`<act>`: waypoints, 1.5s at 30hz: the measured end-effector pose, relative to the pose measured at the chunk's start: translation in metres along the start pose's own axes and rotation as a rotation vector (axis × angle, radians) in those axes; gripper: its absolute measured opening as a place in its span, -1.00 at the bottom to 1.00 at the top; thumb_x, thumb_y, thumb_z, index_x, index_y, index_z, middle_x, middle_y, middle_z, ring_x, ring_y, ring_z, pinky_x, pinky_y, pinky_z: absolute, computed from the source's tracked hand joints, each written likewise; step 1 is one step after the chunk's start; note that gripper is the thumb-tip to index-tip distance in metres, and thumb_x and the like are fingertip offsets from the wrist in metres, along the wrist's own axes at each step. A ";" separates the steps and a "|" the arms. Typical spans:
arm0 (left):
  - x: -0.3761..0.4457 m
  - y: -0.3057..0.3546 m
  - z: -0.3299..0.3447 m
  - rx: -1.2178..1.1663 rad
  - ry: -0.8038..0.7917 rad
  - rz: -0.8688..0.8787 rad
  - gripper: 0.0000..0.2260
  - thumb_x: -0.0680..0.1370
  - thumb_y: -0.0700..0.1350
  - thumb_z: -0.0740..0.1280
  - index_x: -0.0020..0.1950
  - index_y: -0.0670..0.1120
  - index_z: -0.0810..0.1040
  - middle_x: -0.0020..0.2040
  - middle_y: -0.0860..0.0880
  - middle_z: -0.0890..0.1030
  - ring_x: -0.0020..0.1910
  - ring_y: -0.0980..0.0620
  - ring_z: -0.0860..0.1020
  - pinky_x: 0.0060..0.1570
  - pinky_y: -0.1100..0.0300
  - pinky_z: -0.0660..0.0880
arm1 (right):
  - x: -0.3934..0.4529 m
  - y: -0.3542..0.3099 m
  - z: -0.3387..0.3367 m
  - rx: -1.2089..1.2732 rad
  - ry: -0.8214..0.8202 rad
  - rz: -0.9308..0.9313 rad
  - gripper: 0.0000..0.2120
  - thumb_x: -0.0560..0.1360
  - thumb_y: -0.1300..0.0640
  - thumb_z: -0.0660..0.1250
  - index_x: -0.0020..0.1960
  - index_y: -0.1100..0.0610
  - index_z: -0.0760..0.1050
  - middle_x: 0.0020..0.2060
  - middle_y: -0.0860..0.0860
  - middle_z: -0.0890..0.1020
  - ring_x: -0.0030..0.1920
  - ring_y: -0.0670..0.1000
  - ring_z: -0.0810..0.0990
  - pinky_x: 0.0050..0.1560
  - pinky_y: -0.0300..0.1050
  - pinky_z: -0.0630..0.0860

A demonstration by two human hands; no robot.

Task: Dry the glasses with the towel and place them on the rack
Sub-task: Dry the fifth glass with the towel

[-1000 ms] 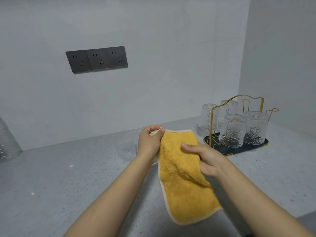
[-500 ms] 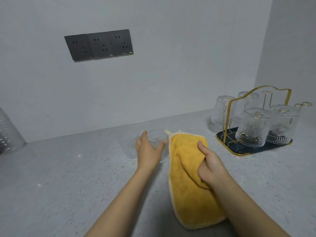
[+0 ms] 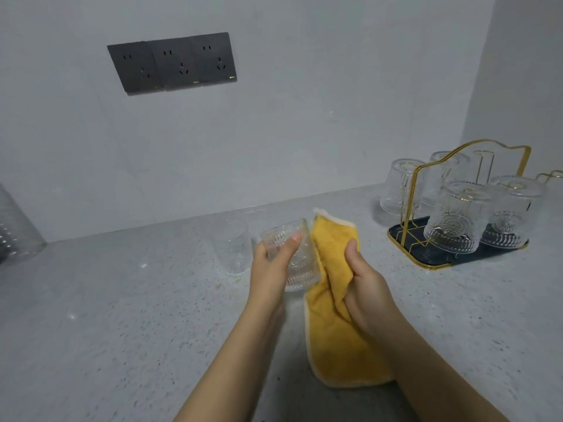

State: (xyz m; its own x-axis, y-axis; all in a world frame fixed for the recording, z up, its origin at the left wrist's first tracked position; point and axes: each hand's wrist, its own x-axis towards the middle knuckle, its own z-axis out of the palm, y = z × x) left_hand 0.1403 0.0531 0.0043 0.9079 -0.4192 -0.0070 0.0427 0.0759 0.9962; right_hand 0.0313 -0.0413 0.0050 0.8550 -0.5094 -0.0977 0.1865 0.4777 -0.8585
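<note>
Step in hand, as judged: drying has barely begun. One glass is lifted and the towel sits beside it, not yet inside it.

Landmark is the rack (image 3: 457, 236): a gold wire frame on a dark tray, far right of the tabletop (image 3: 106, 315), near the corner of the walls.

Far left of the rack, at the picture's edge, part of a clear dimpled container (image 3: 15, 229) shows. Up on the wall, well left of the rack, a dark triple socket plate (image 3: 172, 63).

Nearer the rack, a second clear glass (image 3: 234, 249) stands upright on the tabletop, undried by the look of its place.

Next toward the rack, the left hand (image 3: 271, 269) holds the ribbed glass (image 3: 292, 257) off the tabletop, tilted, mouth up and turned toward the rack. Grip: thumb across the front wall, fingers behind; closed around the glass.

Just beside it on the rack side, the right hand (image 3: 362, 284) clutches the yellow towel (image 3: 335, 300), fingers curled into a bunch of cloth. The top corner stands up against the glass rim; the rest hangs down toward the person.

On the rack, four patterned glasses (image 3: 454, 220) sit upside down over its prongs; one bare prong shows at the back.

Next move, as judged: push the bunched towel into the mouth and turn the glass against it. It calls for a firm left grip, since wet ribbed glass may slip.

The glass itself: clear, vertical ribbing, a moulded rosette on the side.
</note>
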 end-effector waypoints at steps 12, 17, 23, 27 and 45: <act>-0.031 -0.012 0.015 -0.194 -0.099 -0.122 -0.19 0.22 0.34 0.54 0.35 -0.03 0.46 0.23 -0.04 0.63 0.13 -0.01 0.65 0.09 0.01 0.61 | -0.003 0.014 0.021 -0.436 0.013 -0.196 -0.25 0.35 -0.48 0.03 0.38 -0.08 0.36 0.28 -0.10 0.50 0.27 -0.08 0.47 0.32 -0.07 0.39; -0.028 -0.008 0.014 -0.288 -0.035 -0.172 -0.05 0.16 0.42 0.51 0.41 -0.08 0.45 0.26 -0.13 0.62 0.16 -0.09 0.65 0.15 -0.05 0.58 | -0.019 0.033 0.029 -0.699 -0.009 -0.424 -0.67 0.50 -0.21 -0.05 0.27 -0.40 0.13 0.46 -0.18 0.21 0.46 -0.20 0.13 0.48 -0.14 0.07; -0.040 -0.006 0.016 -0.270 -0.126 -0.156 -0.61 0.53 0.07 0.39 0.28 -0.10 0.50 0.05 -0.06 0.70 -0.08 0.08 0.71 -0.15 0.14 0.65 | 0.005 0.014 0.020 -0.366 0.116 -0.091 -0.47 0.54 -0.28 0.02 0.31 0.00 0.45 0.14 0.05 0.61 0.13 0.06 0.60 0.25 0.12 0.46; -0.034 0.000 0.013 -0.339 -0.103 -0.165 -0.33 0.37 0.26 0.47 0.37 -0.06 0.48 0.23 -0.09 0.63 0.19 -0.08 0.63 0.20 -0.08 0.55 | -0.015 0.022 0.022 -0.446 -0.005 -0.192 -0.41 0.45 -0.35 0.01 0.37 -0.10 0.33 0.30 -0.12 0.48 0.31 -0.08 0.44 0.36 -0.12 0.32; -0.039 0.012 0.010 0.160 -0.130 0.076 -0.50 0.62 0.23 0.07 0.49 0.04 0.33 0.43 0.13 0.39 0.35 0.24 0.38 0.27 0.34 0.23 | -0.024 0.026 0.029 -0.579 0.062 -0.378 -0.44 0.48 -0.25 -0.08 0.44 -0.15 0.15 0.37 -0.24 0.32 0.40 -0.21 0.25 0.32 -0.39 0.16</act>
State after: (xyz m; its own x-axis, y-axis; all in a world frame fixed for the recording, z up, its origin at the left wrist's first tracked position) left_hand 0.1017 0.0615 0.0169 0.8439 -0.5318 0.0700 -0.1004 -0.0285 0.9945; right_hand 0.0296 0.0041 -0.0004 0.7495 -0.6142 0.2471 0.1632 -0.1904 -0.9681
